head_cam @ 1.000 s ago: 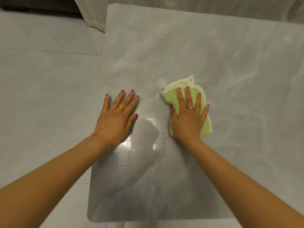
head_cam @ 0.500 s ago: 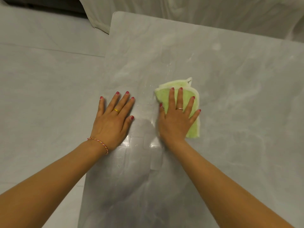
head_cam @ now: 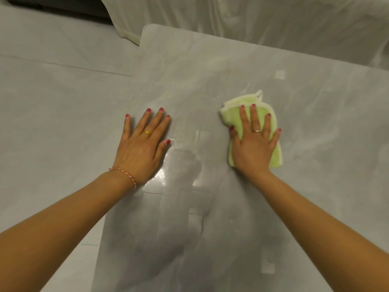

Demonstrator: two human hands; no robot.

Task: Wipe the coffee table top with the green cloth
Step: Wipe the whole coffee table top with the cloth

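Note:
A glossy grey marble coffee table top (head_cam: 210, 76) fills the middle of the view. A folded green cloth with a pale trim (head_cam: 233, 114) lies flat on it, right of centre. My right hand (head_cam: 253, 144) presses flat on the cloth with fingers spread, covering most of it. My left hand (head_cam: 143, 148) rests palm down on the bare table near its left edge, fingers apart, holding nothing. Small wet streaks and droplets glint on the surface between the hands.
The table's left edge (head_cam: 134, 85) runs from far to near, with grey tiled floor (head_cam: 52, 112) beyond it. A pale fabric-draped piece of furniture (head_cam: 231, 15) stands against the far edge of the table.
My right hand has slid the cloth to the right across the table, widening the gap to my left hand. The left hand stays planted in the same spot.

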